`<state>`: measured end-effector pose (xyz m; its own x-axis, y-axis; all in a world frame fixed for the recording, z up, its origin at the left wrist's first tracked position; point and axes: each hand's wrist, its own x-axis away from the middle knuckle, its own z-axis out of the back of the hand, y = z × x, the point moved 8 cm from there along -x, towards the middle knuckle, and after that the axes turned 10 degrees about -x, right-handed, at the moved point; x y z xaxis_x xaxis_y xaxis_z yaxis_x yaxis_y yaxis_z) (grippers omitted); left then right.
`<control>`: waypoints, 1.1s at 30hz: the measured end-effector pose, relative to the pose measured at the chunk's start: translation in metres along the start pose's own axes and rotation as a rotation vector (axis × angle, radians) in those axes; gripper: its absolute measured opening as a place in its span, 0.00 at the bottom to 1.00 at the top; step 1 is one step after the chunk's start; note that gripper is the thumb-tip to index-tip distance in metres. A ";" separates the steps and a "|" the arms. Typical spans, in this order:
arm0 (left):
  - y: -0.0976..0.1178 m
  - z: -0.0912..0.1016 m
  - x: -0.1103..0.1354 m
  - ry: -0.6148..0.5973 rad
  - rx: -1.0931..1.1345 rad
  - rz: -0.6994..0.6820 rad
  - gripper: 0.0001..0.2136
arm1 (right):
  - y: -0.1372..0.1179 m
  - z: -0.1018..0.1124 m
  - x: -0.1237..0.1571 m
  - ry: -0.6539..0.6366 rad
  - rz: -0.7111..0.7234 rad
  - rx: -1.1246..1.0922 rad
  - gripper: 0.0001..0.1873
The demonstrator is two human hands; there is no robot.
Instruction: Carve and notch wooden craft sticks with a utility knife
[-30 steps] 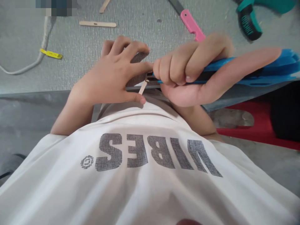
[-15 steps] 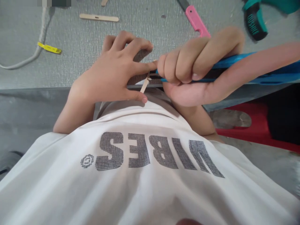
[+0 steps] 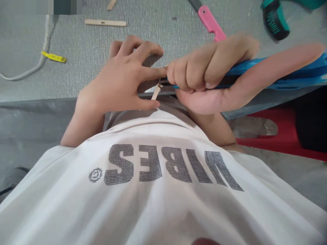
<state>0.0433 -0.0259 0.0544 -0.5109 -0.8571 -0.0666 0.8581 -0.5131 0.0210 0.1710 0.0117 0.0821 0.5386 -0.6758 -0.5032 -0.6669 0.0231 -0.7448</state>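
1. Wooden stick (image 3: 156,92) juts over the table edge (image 3: 51,95) at frame centre, pinned under the spread left hand (image 3: 120,85).
2. Right hand (image 3: 204,75) is fisted around a blue tool (image 3: 293,73) whose tip meets the stick. Cutting seems underway and calls for steady pressure.
3. Farther up lie a pink knife (image 3: 211,23) and a spare stick (image 3: 105,22).

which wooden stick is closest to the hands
The stick jutting over the table's near edge, between the left hand and the right hand, which grips a blue tool. The other two sticks lie farther back.

Three wooden craft sticks (image 3: 105,22) are visible. There is one blue-handled tool (image 3: 306,81), one pink-handled tool (image 3: 212,23), one teal tool (image 3: 276,20) and one white cable (image 3: 46,34).
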 end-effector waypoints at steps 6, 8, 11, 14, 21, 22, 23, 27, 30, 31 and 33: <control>-0.002 0.001 -0.001 0.010 0.031 0.023 0.22 | 0.002 0.008 0.008 -0.008 0.088 -0.019 0.53; -0.001 0.003 -0.001 0.007 0.029 0.022 0.22 | 0.004 0.012 0.011 0.033 0.087 -0.025 0.52; -0.001 0.002 -0.001 -0.021 0.029 0.039 0.22 | 0.010 0.021 0.015 0.150 0.023 -0.022 0.50; -0.001 0.002 -0.001 -0.030 0.028 0.046 0.23 | 0.009 0.020 0.014 0.162 0.002 0.016 0.51; -0.003 0.001 -0.001 -0.049 0.037 0.056 0.27 | 0.001 0.013 0.009 0.065 0.079 0.073 0.53; -0.003 0.001 -0.001 -0.059 0.033 0.061 0.27 | 0.001 0.013 0.009 0.053 0.079 0.074 0.53; -0.003 0.002 -0.001 -0.065 0.027 0.065 0.27 | 0.001 0.011 0.009 0.031 0.091 0.066 0.53; -0.001 0.002 0.000 -0.080 0.003 0.071 0.26 | -0.001 0.006 0.010 0.014 0.190 0.041 0.53; 0.002 0.004 0.000 -0.038 0.005 0.053 0.23 | -0.002 0.004 0.012 0.008 0.233 0.002 0.52; 0.002 0.006 0.000 -0.015 0.009 0.046 0.23 | -0.002 0.004 0.013 0.002 0.226 -0.016 0.52; 0.000 0.007 0.001 0.013 0.016 0.038 0.25 | -0.001 0.010 0.014 0.029 0.182 -0.034 0.53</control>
<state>0.0429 -0.0271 0.0617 -0.4775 -0.8751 -0.0782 0.8756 -0.4814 0.0400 0.1842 0.0096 0.0719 0.3922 -0.6840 -0.6150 -0.7692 0.1228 -0.6271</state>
